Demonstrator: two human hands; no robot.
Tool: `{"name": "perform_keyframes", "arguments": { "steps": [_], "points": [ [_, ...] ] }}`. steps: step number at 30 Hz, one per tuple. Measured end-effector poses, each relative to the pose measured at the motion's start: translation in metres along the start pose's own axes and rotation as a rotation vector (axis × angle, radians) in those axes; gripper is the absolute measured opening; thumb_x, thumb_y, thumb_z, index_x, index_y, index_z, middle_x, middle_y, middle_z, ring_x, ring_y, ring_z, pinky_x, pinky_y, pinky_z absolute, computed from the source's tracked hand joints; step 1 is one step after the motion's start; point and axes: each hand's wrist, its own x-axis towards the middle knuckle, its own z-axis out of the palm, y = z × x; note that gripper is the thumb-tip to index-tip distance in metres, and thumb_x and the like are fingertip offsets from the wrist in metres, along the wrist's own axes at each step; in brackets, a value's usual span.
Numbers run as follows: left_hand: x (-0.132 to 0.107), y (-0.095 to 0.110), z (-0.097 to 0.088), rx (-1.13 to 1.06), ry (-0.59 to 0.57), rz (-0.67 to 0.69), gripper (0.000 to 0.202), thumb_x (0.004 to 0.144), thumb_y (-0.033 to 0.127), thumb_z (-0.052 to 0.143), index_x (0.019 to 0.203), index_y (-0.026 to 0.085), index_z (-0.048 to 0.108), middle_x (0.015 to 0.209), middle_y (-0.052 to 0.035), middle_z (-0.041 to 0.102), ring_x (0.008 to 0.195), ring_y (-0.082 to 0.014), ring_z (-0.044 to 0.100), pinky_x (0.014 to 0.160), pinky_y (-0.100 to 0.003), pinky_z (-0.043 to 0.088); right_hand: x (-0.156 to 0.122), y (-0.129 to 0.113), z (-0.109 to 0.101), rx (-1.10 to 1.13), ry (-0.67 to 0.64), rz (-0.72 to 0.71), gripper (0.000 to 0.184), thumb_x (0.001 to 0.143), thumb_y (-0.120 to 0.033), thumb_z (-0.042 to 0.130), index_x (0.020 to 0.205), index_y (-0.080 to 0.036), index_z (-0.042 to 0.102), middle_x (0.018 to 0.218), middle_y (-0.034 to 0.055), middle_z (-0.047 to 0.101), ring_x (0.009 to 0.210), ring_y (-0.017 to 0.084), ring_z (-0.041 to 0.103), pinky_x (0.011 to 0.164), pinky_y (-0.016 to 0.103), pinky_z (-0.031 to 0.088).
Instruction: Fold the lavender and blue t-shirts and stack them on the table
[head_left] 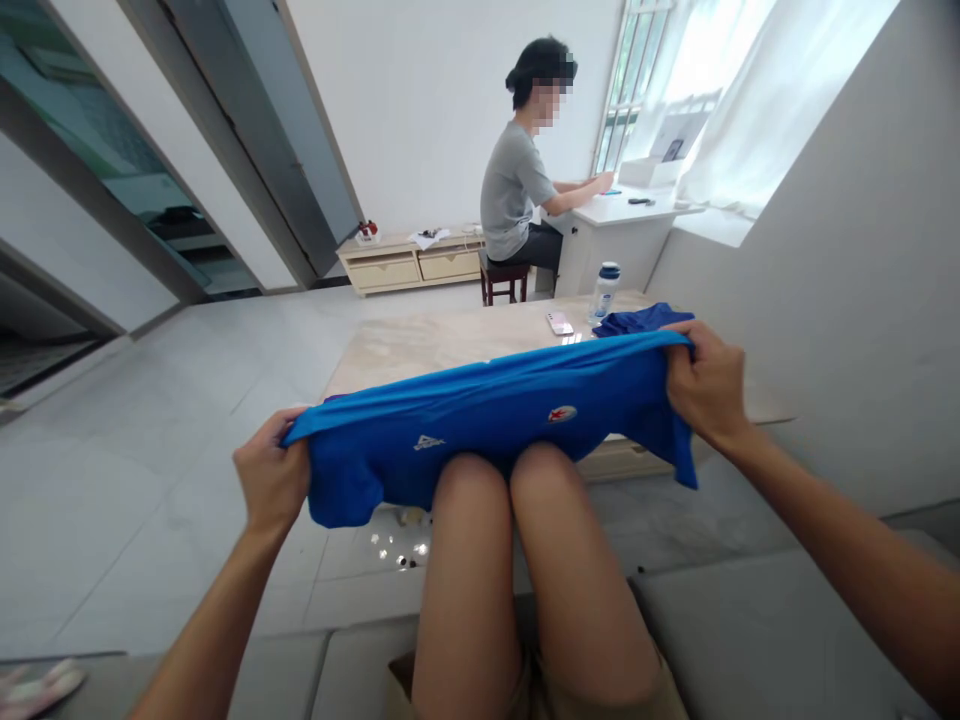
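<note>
A bright blue synthetic sports shirt (487,420) is stretched wide across the person's bare knees (480,480), just in front of a low marble-topped table (442,345) — its upper edge pulled taut, its cloth sagging over the knees, a white logo (428,443) and a round badge with a red star (562,414) showing. The left hand (271,472) and right hand (706,384) are well apart, each clamped on one end of the shirt. On the table beyond stand a clear plastic water bottle with a blue cap (605,292), a pale pink phone (559,323) and a crumpled dark blue cloth (641,320) — the cloth nearest the right hand. Past the table, a seated person in a grey T-shirt (514,190) has both hands on a white desk (622,225).
</note>
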Motion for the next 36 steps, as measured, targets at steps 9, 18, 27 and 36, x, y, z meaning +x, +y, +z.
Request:
{"name": "perform_keyframes", "arguments": {
  "steps": [9, 18, 27, 36],
  "points": [
    [0.045, -0.061, 0.05, -0.047, -0.458, -0.003, 0.029, 0.08, 0.052, 0.069, 0.076, 0.026, 0.081, 0.071, -0.0036, 0.079, 0.067, -0.0272, 0.073, 0.064, -0.034, 0.056, 0.01, 0.079, 0.062, -0.051, -0.46, -0.165, 0.041, 0.107, -0.052, 0.041, 0.1, -0.031, 0.075, 0.072, 0.009, 0.072, 0.063, 0.033, 0.069, 0.065, 0.041, 0.046],
    [0.068, -0.084, 0.27, 0.221, -0.385, 0.072, 0.052, 0.096, 0.038, 0.061, 0.143, 0.015, 0.065, 0.145, -0.0229, 0.067, 0.137, -0.0394, 0.065, 0.117, -0.055, 0.053, 0.034, 0.082, 0.271, -0.454, -0.561, -0.144, 0.052, 0.105, -0.027, 0.049, 0.153, -0.009, 0.06, 0.147, 0.0288, 0.068, 0.136, 0.044, 0.061, 0.118, 0.059, 0.042],
    [-0.016, -0.095, 0.328, 0.295, -0.688, 0.234, 0.067, 0.113, 0.051, 0.038, 0.172, 0.02, 0.045, 0.179, -0.0166, 0.039, 0.169, -0.0359, 0.033, 0.14, -0.064, 0.017, -0.079, 0.1, 0.318, -0.308, -0.661, -0.027, 0.067, 0.116, -0.048, 0.029, 0.171, -0.015, 0.045, 0.181, 0.0173, 0.034, 0.17, 0.036, 0.027, 0.137, 0.06, 0.024],
    [0.02, -0.1, 0.349, 0.529, -0.729, 0.207, 0.071, 0.114, 0.053, 0.034, 0.177, 0.019, 0.036, 0.184, -0.0123, 0.025, 0.172, -0.0351, 0.022, 0.139, -0.066, 0.017, -0.039, 0.112, 0.351, -0.4, -0.737, -0.043, 0.068, 0.116, -0.05, 0.03, 0.176, -0.02, 0.038, 0.184, 0.0108, 0.026, 0.172, 0.033, 0.022, 0.138, 0.06, 0.021]
  ]
}}
